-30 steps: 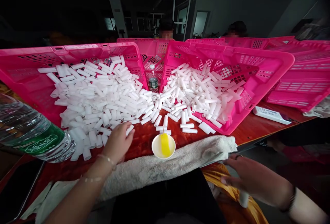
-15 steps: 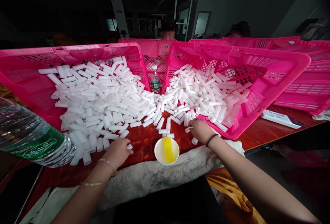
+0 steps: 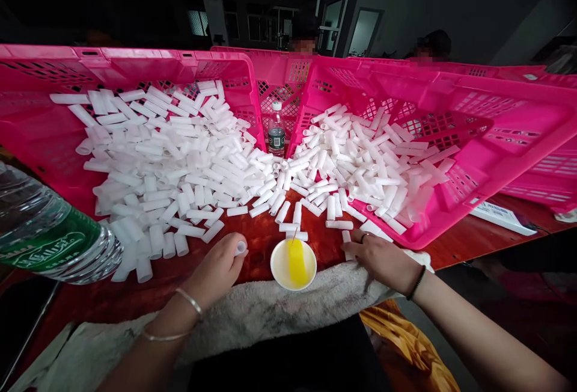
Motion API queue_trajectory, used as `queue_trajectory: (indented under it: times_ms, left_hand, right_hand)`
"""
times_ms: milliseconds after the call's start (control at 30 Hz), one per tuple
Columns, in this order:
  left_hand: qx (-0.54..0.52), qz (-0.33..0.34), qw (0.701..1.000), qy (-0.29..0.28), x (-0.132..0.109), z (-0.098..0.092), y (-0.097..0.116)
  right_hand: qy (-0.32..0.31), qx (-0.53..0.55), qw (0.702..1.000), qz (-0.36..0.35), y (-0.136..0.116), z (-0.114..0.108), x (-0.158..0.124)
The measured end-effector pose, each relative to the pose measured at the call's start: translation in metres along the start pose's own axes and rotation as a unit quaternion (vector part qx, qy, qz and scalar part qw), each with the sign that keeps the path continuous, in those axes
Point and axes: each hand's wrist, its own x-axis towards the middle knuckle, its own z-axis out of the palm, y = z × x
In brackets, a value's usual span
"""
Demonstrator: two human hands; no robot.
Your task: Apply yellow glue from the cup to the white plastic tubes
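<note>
My left hand is closed around a short white plastic tube, whose open end faces up toward me between thumb and forefinger. On the other side of the bowl, my right hand has its fingertips closed on another white tube lying on the red table; part of that tube is hidden by the fingers. Between the hands stands a small white bowl holding a yellow strip with a thin stick-like piece at its top. A big heap of white tubes lies beyond my left hand.
Two tipped pink crates, left and right, spill tubes onto the table. A large water bottle leans in at left; a smaller bottle stands between the crates. A grey towel covers the front edge. People sit beyond.
My left hand has moved right, toward the bowl, with the tube now end-on. My right hand has shifted right and down, away from the heap's edge. The view has tilted slightly.
</note>
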Motion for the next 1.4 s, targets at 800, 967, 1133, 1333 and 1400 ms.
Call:
queue_trajectory:
  times_ms: [800,967,1133,1333,1400]
  left_hand:
    - [0.027,0.118,0.992,-0.033,0.031,-0.010,0.001]
    - [-0.037,0.092,0.995,-0.028,-0.002,-0.012,0.026]
    - [-0.049,0.158,0.985,-0.040,0.025,0.006,0.033]
    - [0.029,0.168,0.982,-0.082,0.050,0.012,0.019]
    - [0.066,0.161,0.982,-0.078,0.047,0.009,0.017]
  right_hand:
    - [0.217,0.223,0.950,-0.032,-0.018,0.000,0.092]
    - [0.255,0.330,0.908,0.026,-0.004,0.010,0.055]
    - [0.264,0.237,0.934,0.040,-0.005,0.013,0.033]
    - [0.201,0.226,0.953,0.006,-0.019,0.010,0.011]
    - [0.140,0.203,0.969,-0.009,-0.026,0.012,0.015]
